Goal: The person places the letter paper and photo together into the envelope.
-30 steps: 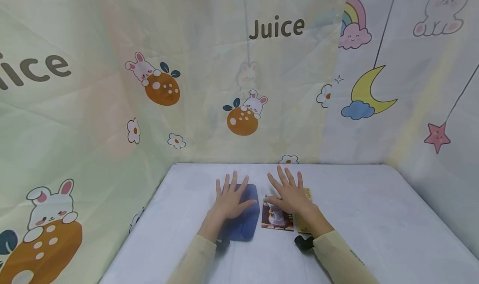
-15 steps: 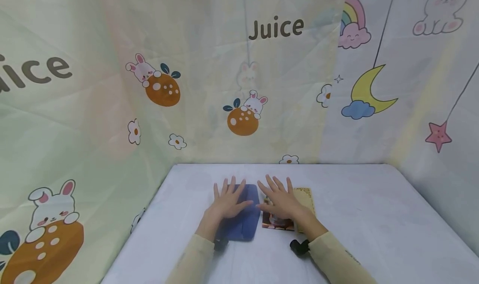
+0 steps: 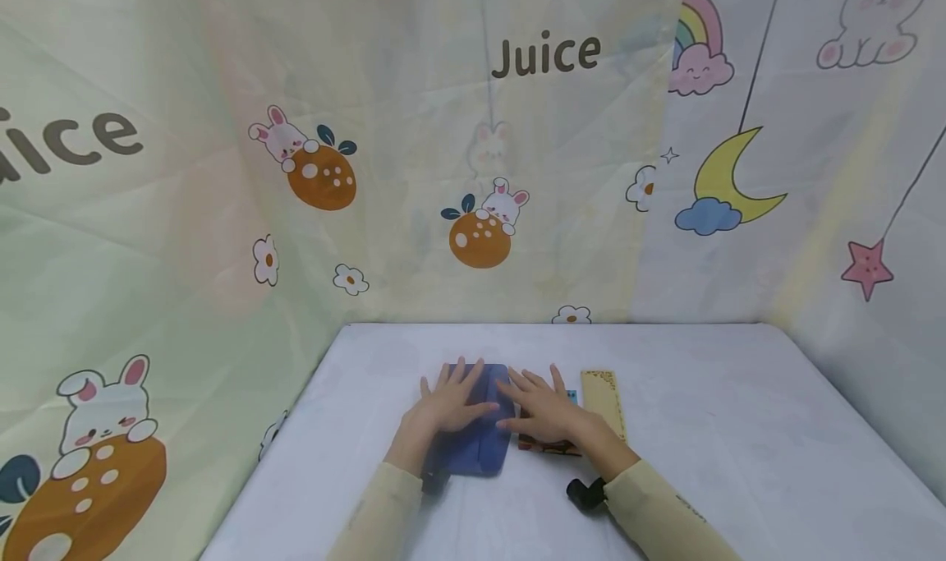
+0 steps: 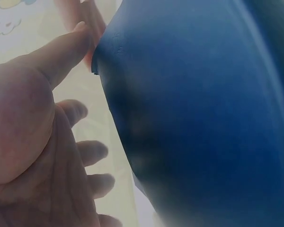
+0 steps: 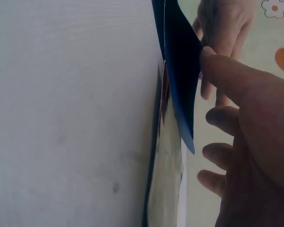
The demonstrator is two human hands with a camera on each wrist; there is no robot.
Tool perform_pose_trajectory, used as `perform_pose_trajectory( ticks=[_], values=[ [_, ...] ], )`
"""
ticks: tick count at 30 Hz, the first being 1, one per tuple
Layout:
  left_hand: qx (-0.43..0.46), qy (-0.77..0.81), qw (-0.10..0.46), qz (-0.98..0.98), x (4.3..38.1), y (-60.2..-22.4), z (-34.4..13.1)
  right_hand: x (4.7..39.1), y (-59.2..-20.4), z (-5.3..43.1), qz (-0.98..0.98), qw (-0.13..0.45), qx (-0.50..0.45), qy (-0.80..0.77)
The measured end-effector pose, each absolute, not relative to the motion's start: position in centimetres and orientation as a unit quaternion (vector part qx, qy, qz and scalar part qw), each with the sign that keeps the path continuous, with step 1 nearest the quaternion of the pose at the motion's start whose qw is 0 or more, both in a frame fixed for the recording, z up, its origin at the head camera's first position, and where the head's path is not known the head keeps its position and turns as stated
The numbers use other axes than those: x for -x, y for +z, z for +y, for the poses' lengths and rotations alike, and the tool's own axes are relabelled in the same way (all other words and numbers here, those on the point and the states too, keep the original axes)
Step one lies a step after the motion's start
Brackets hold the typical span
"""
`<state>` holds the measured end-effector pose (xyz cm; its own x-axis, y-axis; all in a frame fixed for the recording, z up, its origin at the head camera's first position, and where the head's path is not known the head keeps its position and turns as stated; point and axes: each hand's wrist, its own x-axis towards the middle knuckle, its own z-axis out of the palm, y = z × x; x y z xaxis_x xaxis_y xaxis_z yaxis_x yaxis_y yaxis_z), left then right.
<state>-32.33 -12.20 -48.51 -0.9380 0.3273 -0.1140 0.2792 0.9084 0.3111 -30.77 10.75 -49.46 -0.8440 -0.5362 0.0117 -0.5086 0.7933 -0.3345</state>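
A blue envelope (image 3: pixel 484 454) lies on the table, its flap (image 5: pixel 182 75) standing up from the tabletop in the right wrist view. My left hand (image 3: pixel 447 405) is over the envelope's left part, fingers spread. In the left wrist view its thumb comes close to the blue edge; whether it touches, I cannot tell. Fingers extended, my right hand (image 3: pixel 548 413) reaches over the envelope's right edge and covers most of a picture card (image 3: pixel 550 446). Its thumb meets the flap's edge in the right wrist view, but contact is unclear. Neither hand visibly holds anything.
Just right of the picture card is a yellow card (image 3: pixel 604 397) with a patterned border. White cloth covers the table (image 3: pixel 702 429). Printed curtains (image 3: pixel 414 134) hang behind and along both sides. A black wrist camera (image 3: pixel 586 494) sits below the right wrist.
My right hand has moved left and lower, from over the cards to the envelope's right edge, uncovering the yellow card. My left hand has shifted slightly left and lower. The cards stay put.
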Motion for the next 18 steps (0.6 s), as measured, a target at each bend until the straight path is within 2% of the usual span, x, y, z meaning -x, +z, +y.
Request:
perform_pose_trajectory(
  ticks=[8,18],
  values=[
    [-0.162,0.173,0.112,0.965,32.03,-48.12,-12.56,30.34,-49.34,10.60,0.937,0.074,0.302,-0.162],
    [-0.176,0.190,0.130,0.957,32.08,-48.19,-12.49,30.35,-49.71,10.55,0.939,0.073,0.303,-0.148]
  ],
)
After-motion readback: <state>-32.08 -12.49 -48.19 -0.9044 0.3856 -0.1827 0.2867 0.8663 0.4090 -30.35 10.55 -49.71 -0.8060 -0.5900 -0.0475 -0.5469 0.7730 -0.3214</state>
